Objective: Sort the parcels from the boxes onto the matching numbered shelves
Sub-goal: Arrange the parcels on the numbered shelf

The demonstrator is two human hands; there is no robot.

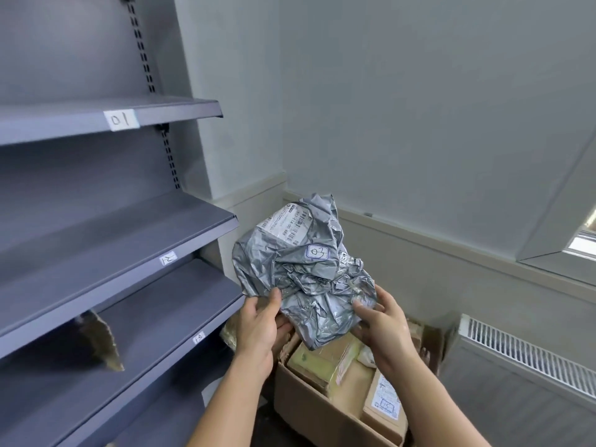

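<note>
While left hand (258, 330) and right hand (383, 327) pinch grey 03 parcel (300, 266), carton (309, 411) below

Print on the shipping label (285, 224) of the grey parcel (303, 285) is too small to read; the cardboard box (309, 411) runs off the bottom edge; the shelves (96, 240) off the left.

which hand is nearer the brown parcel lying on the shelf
Left. The left hand grips the lower left edge of the grey parcel, to the right of the brown parcel. The right hand holds the opposite edge, farther right, above the box.
</note>
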